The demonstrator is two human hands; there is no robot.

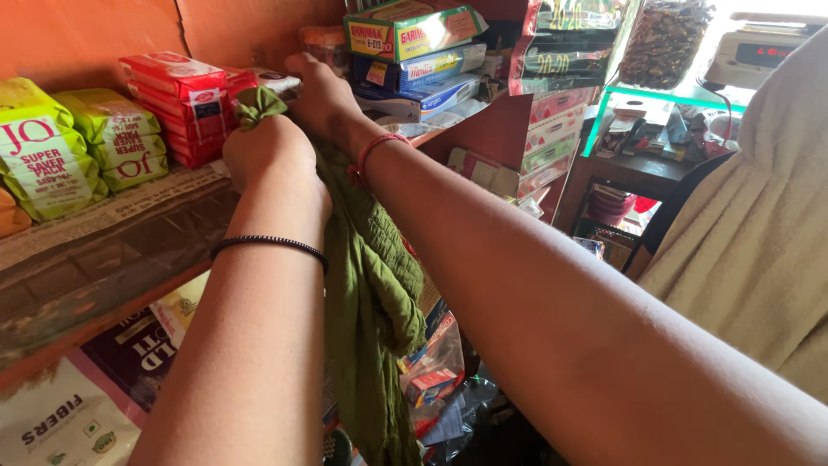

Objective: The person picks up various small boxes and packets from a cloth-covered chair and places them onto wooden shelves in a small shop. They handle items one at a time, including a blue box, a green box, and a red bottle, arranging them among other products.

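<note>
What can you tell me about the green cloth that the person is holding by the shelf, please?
The green cloth looks like soft, crinkled olive-green fabric. Its upper end is bunched in the closed left hand, with a small tuft sticking out above the fist. The rest hangs down in long loose folds between the two forearms, in front of the shelf edge, its lower end out of view. The right hand reaches past it toward the shelf; the right wrist seems to brush the fabric.

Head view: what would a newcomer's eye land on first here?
Two bare forearms fill the middle: the left hand grips a green cloth that hangs down between them, while the right hand reaches toward the shelf behind. On that shelf, red packets and yellow-green packs are stacked against an orange wall.
</note>
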